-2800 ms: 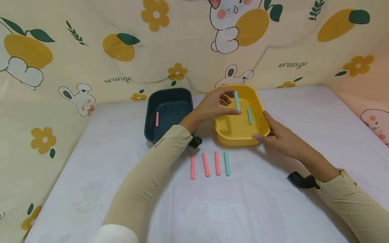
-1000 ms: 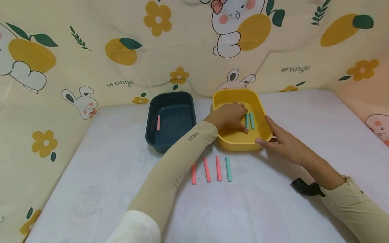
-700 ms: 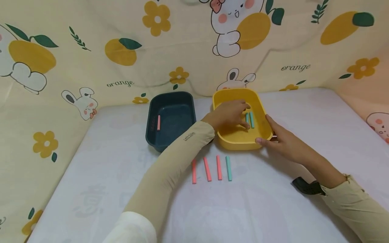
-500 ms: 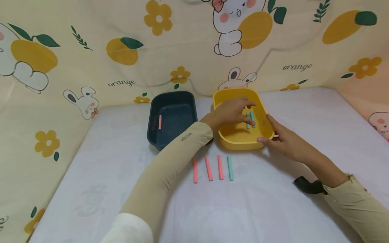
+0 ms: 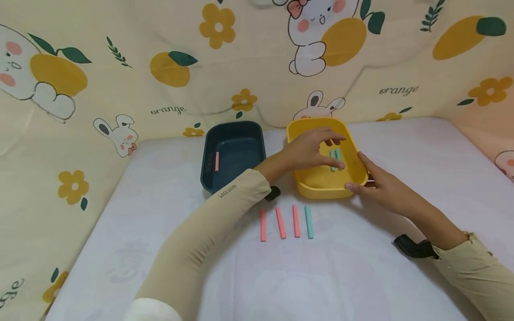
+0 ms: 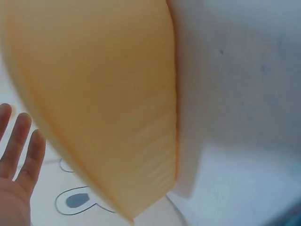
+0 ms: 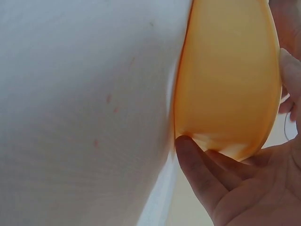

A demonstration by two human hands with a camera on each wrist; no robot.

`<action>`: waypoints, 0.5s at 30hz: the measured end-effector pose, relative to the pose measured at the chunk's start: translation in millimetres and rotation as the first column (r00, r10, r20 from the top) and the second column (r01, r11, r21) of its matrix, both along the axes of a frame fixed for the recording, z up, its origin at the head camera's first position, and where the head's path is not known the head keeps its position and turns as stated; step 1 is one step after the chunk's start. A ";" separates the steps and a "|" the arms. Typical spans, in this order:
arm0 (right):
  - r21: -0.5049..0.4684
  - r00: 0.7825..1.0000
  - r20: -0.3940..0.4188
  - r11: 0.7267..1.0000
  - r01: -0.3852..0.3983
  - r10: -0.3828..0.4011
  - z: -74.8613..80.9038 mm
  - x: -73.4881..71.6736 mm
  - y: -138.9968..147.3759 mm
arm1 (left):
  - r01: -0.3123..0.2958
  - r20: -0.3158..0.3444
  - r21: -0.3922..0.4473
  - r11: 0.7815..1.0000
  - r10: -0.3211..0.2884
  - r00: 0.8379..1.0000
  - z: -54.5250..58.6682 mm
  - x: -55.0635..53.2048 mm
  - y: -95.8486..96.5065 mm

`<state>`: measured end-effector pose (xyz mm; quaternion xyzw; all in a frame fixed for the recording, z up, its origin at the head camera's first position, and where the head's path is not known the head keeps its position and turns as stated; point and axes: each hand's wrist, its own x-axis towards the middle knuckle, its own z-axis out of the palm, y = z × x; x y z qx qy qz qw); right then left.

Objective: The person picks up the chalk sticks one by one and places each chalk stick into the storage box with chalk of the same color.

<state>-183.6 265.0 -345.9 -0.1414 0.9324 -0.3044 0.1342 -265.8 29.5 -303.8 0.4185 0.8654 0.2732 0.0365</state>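
Observation:
Over the yellow plastic box [image 5: 319, 182], my left hand [image 5: 309, 150] has its thumb and fingers spread, holding nothing. Two green chalk sticks [image 5: 332, 165] lie side by side on the box's floor, beyond the gap between thumb and fingers. My right hand [image 5: 383, 185] grips the box's near right corner, thumb at the front rim and fingers along the side wall. The right wrist view shows its fingers [image 7: 195, 165] against the yellow wall. On the table in front, three pink chalk sticks [image 5: 280, 223] and one green chalk stick [image 5: 308, 222] lie in a row.
To the left of the yellow box stands a dark blue box [image 5: 237, 156], with one pink chalk stick [image 5: 217, 161] inside. My left forearm [image 5: 201, 236] passes over the table near its front right corner. A patterned cloth [image 5: 257, 58] hangs behind both boxes.
My left hand has set a green chalk stick in the yellow box beside the other, let go, then opened and lifted slightly. The right hand keeps its grip on the box.

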 end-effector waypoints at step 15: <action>0.004 1.000 -0.022 1.000 -0.013 0.013 -0.7 0.0 -0.7 | 0.109 0.004 0.253 0.961 -0.114 0.993 9.0 45.3 -45.0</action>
